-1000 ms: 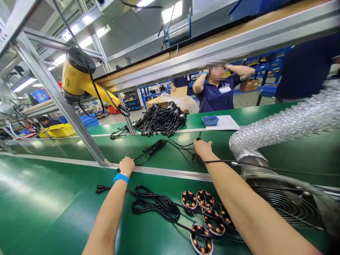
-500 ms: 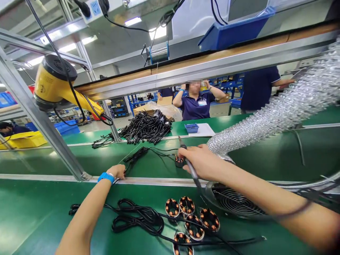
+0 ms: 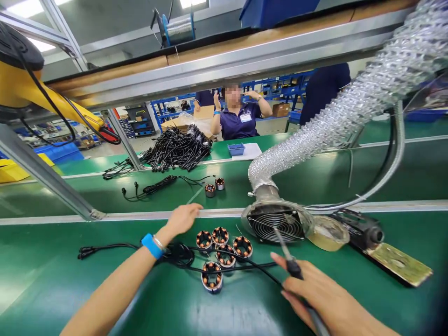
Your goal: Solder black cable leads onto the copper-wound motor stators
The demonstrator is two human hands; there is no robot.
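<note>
The left hand [image 3: 182, 219] reaches palm-down, fingers loosely extended, above the bench near the copper-wound rings [image 3: 224, 247], while the right hand [image 3: 311, 289] grips a soldering iron [image 3: 292, 266] pointing away toward the fan [image 3: 276, 224], black cables [image 3: 241, 263] and the rings lying between both forearms.

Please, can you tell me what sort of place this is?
Probably an electrical assembly workshop: copper-wound rings on a green bench, a heap of black cables, and what looks like a soldering iron in the right hand.
</note>
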